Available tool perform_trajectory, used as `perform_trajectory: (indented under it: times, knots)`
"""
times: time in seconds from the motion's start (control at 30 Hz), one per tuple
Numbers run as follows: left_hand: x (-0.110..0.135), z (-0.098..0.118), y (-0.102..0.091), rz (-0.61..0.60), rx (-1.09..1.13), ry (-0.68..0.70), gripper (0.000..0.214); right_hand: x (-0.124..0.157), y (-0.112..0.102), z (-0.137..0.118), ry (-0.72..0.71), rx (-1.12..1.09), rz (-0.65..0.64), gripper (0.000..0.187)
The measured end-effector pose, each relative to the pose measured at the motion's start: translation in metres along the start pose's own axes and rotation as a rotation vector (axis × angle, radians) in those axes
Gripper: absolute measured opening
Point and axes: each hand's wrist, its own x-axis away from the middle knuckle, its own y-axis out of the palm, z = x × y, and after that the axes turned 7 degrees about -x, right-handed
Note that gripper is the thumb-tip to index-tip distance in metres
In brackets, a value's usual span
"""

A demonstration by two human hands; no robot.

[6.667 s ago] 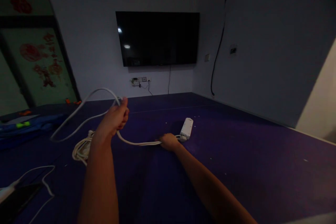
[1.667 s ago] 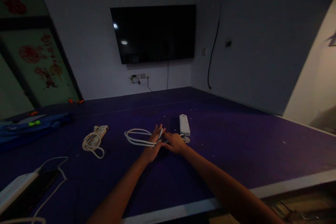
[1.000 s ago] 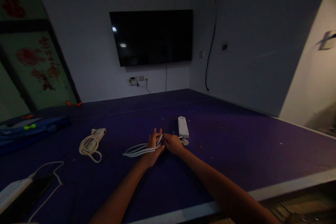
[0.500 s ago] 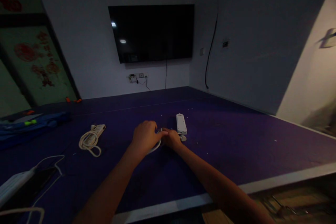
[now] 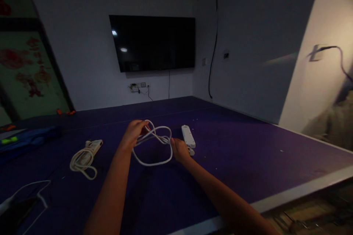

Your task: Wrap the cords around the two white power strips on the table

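Observation:
A white power cord (image 5: pixel 154 164) hangs in loose loops between my two hands, above the purple surface. My left hand (image 5: pixel 135 132) is closed on the upper left of the loops. On their right side, my right hand (image 5: pixel 179 150) grips the bunched strands, its fingertips partly hidden. Just beyond my right hand lies a white power strip (image 5: pixel 188 136), with a plug (image 5: pixel 191 152) at its near end. Whether the cord joins this strip is hidden by the hand.
Left of my arms lies another power strip (image 5: pixel 96 147) with its coiled cord (image 5: pixel 79 161). A dark flat device (image 5: pixel 19 209) with a thin white cable (image 5: pixel 41 198) is at lower left. Blue cloth (image 5: pixel 33 139) lies farther back. The purple surface (image 5: pixel 234 147) ends at a pale edge (image 5: pixel 264 203).
My left hand has moved left, away from my right, and the cord's loops have opened between them. The whole view has shifted slightly right and up.

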Motion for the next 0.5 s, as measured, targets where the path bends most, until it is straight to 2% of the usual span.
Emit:
perform_trajectory:
  times: [0.03, 0.13, 0.2, 0.37, 0.5]
  knots:
    - [0.0, 0.0, -0.009, 0.05, 0.093, -0.011, 0.028, 0.0, 0.002, 0.0, 0.005, 0.002, -0.016, 0.048]
    - [0.004, 0.005, -0.032, 0.259, 0.553, -0.038, 0.022, 0.0, 0.005, 0.0, 0.008, 0.017, -0.07, 0.043]
    - [0.008, 0.01, -0.043, 0.339, 0.714, -0.021, 0.02, 0.0, 0.004, -0.002, -0.007, 0.03, -0.095, 0.042]
    - [0.019, 0.023, -0.065, 0.359, 0.909, 0.003, 0.024, 0.001, -0.002, -0.009, -0.041, 0.063, -0.158, 0.041]
    - [0.039, 0.038, -0.077, 0.356, 0.974, 0.007, 0.029, 0.0, 0.0, -0.008, -0.08, 0.044, -0.2, 0.04]
